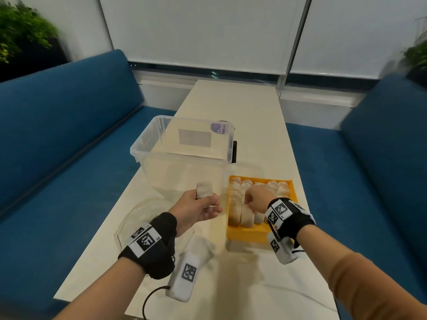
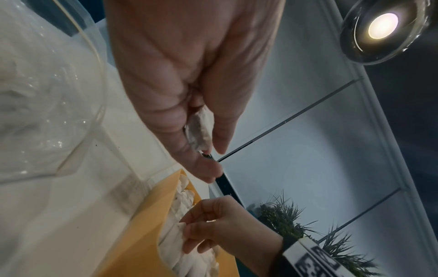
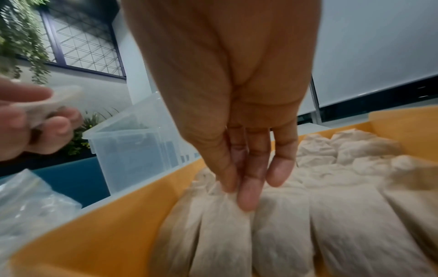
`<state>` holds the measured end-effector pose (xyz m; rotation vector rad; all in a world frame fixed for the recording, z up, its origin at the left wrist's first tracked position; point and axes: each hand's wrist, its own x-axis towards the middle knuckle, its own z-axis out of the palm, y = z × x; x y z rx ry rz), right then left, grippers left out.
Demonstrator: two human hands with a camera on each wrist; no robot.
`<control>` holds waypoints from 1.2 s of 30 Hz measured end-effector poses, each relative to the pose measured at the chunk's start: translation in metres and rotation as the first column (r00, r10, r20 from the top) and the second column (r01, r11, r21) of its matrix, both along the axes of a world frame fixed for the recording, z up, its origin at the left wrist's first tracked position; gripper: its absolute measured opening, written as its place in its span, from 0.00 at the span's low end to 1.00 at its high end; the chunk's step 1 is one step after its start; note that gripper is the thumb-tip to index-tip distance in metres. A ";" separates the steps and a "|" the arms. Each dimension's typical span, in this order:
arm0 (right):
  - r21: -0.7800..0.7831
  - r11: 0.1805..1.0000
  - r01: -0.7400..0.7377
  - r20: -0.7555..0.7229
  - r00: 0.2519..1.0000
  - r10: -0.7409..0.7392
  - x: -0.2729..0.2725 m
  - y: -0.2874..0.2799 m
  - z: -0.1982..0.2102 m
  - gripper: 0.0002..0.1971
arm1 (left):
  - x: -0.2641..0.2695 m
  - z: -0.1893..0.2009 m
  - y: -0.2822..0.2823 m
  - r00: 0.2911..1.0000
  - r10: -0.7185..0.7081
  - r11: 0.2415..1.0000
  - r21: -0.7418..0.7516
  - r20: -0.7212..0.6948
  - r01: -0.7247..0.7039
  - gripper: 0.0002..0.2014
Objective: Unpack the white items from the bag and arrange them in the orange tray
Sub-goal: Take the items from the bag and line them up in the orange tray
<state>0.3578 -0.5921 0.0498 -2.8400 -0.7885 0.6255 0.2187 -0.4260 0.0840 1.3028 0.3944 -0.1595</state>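
- Blue benches flank a long pale table, with white window blinds behind and green plants in the far corners
- Clear plastic box: stands open on the table, just behind and to the left of the orange tray; a grey label and a purple sticker show through its far wall
- Orange tray: rests on the table in front of the person, to the right; its near strip is bare
- White packets: soft, crumpled bundles packed side by side in rows inside the tray, filling its far and middle parts
- Left hand: raised above the table between the box and the tray, thumb and fingers pinching a single white packet that stands upright above the fingertips; the left wrist view shows the same packet clamped between thumb and fingers
- Right hand: lowered into the tray, fingers nearly straight and held together, their tips pressing on the top of one packet in the near row; whether they grip it cannot be told
- Clear plastic bag: lies crumpled on the table below the left wrist, near the table's left edge
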 end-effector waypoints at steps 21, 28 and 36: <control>0.706 0.708 0.013 -0.026 1.000 0.007 -0.043 -0.002 0.079 0.03 | 0.015 0.020 -0.010 0.985 -0.155 0.965 0.225 0.073 0.135 0.09; 0.772 0.570 0.282 -0.328 0.945 -0.024 -0.058 -0.012 0.080 0.05 | 0.016 0.038 -0.009 0.966 0.074 0.997 0.004 0.249 -0.078 0.04; 0.857 0.375 0.354 -0.396 0.918 0.037 -0.072 -0.010 0.089 0.07 | 0.019 0.062 -0.016 0.917 -0.046 0.954 0.290 0.397 -0.078 0.11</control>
